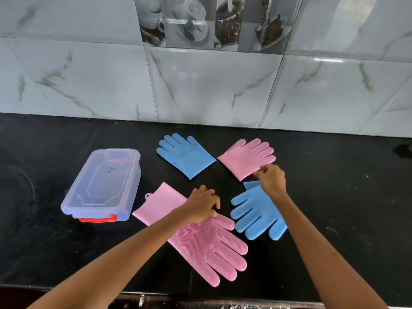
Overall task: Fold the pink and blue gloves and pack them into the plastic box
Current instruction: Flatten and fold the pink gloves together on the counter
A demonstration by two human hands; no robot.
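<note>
Head view is showing four silicone gloves lying on a black countertop [334, 197], with the lidded plastic box [102, 186] sitting at nine o'clock from them, lid on and orange latch facing the person. At twelve o'clock a blue glove [185, 158] and a pink glove [246, 158] are lying shortened, apparently already folded. The left hand [201, 205] is resting, fingers curled and pressed together, on the long bristled pink glove [200, 239] near its thumb (whether it is actually pinching the material I cannot tell). The right hand [272, 179] is hovering with fingers loosely curled over the cuff of the near blue glove [259, 216], gripping nothing that I can make out.

Judging from this, folding is half done and packing not yet begun. Next would be doubling the long pink glove's cuff over its palm, then opening the box.
</note>
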